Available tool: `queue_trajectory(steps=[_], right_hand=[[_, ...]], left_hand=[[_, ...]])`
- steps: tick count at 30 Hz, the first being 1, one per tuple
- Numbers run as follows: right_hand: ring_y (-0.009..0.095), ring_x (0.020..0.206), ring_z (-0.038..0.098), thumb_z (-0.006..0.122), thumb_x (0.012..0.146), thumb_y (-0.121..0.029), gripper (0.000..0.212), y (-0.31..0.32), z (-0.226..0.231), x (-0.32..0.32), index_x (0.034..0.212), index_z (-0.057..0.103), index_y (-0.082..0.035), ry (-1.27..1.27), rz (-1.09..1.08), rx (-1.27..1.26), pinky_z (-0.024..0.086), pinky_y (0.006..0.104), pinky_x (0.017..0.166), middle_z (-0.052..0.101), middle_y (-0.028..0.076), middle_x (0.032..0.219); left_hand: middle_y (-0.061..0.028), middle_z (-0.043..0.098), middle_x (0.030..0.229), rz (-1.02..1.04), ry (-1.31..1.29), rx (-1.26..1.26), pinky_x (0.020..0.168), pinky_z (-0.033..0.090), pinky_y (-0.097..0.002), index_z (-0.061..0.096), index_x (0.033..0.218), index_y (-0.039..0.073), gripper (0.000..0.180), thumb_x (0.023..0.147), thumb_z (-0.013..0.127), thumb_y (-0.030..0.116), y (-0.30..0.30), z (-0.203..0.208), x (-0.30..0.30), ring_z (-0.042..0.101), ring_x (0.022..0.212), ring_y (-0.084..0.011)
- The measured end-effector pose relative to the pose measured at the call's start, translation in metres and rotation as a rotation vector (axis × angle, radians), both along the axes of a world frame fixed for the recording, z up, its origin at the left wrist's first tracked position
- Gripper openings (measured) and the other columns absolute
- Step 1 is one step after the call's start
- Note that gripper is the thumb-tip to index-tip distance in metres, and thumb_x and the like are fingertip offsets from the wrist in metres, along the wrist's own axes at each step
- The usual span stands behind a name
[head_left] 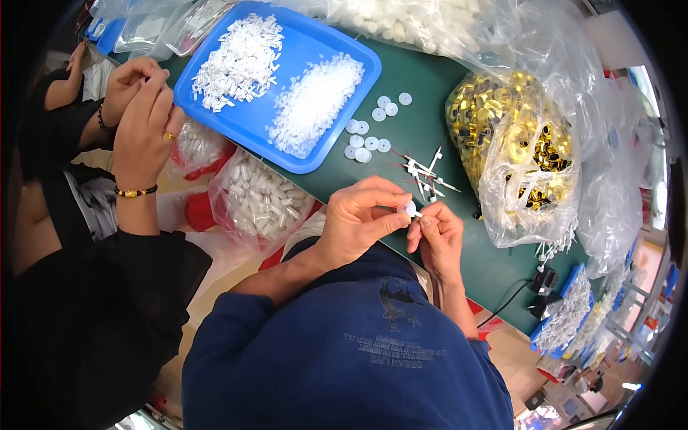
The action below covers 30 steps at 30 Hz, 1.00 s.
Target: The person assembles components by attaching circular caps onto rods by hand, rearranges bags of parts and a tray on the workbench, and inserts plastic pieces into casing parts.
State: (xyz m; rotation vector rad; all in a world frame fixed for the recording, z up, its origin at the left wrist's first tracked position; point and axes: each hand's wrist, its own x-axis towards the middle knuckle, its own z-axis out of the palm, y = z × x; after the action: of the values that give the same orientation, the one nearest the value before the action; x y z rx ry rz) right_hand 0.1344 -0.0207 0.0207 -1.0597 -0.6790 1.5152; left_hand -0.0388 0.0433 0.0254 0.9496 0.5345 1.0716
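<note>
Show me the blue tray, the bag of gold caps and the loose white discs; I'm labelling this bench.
blue tray (pixel 252 120): head view, bare floor between the piles.
bag of gold caps (pixel 517 147): head view, middle of bag.
loose white discs (pixel 370 143): head view, one disc.

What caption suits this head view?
Left hand and right hand pinch a small white cap over a green table.

A green table (pixel 423 107) carries a blue tray (pixel 215 43), white discs (pixel 369 132) and bagged gold caps (pixel 519 143).
</note>
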Motion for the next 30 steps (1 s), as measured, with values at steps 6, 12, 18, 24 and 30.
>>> queue_trajectory(steps=[6,12,18,24,30], right_hand=[[0.015,0.053,0.058,0.054,0.096,-0.012,0.014,-0.004,0.002,-0.015,0.091,0.052,0.001,-0.448,-0.213,0.172,0.048,0.0248,0.051,0.063,0.013,0.072],[0.014,0.057,0.062,0.050,0.098,-0.013,0.019,0.000,0.004,-0.004,0.088,0.054,0.002,-0.042,0.106,-0.088,0.050,0.0243,0.055,0.065,0.014,0.075],[0.013,0.064,0.063,0.053,0.095,-0.004,0.008,0.005,0.008,-0.020,0.092,0.056,0.003,-0.316,-0.188,-0.033,0.053,0.0239,0.060,0.067,0.013,0.084],[0.012,0.062,0.063,0.055,0.094,-0.002,0.006,0.001,0.001,-0.018,0.091,0.056,0.004,-0.517,-0.240,0.056,0.052,0.0234,0.058,0.067,0.012,0.079],[0.011,0.052,0.058,0.050,0.098,-0.011,0.020,0.003,0.002,-0.001,0.086,0.057,0.003,-0.345,-0.085,-0.026,0.047,0.0212,0.051,0.063,0.009,0.068]], left_hand=[[-0.0146,0.058,0.107,0.023,0.042,-0.049,0.077,0.058,-0.0291,0.064,0.104,-0.006,0.022,0.082,0.065,-0.010,0.000,-0.002,0.000,0.063,0.091,-0.0181],[-0.0119,0.064,0.100,0.012,-0.031,-0.211,0.074,0.055,-0.0256,0.065,0.105,-0.006,0.020,0.084,0.066,-0.003,0.004,-0.011,0.002,0.064,0.082,-0.0138],[-0.0114,0.067,0.092,0.041,-0.180,-0.530,0.075,0.055,-0.0267,0.063,0.109,-0.005,0.022,0.088,0.063,0.001,0.005,-0.017,0.004,0.065,0.081,-0.0153],[-0.0116,0.067,0.092,0.021,-0.193,-0.558,0.076,0.055,-0.0267,0.063,0.109,-0.005,0.021,0.089,0.063,0.002,0.001,-0.018,0.008,0.065,0.081,-0.0153],[-0.0113,0.067,0.097,-0.046,-0.127,-0.489,0.075,0.056,-0.0275,0.064,0.109,-0.005,0.021,0.089,0.062,0.000,0.001,-0.021,0.003,0.066,0.083,-0.0169]])
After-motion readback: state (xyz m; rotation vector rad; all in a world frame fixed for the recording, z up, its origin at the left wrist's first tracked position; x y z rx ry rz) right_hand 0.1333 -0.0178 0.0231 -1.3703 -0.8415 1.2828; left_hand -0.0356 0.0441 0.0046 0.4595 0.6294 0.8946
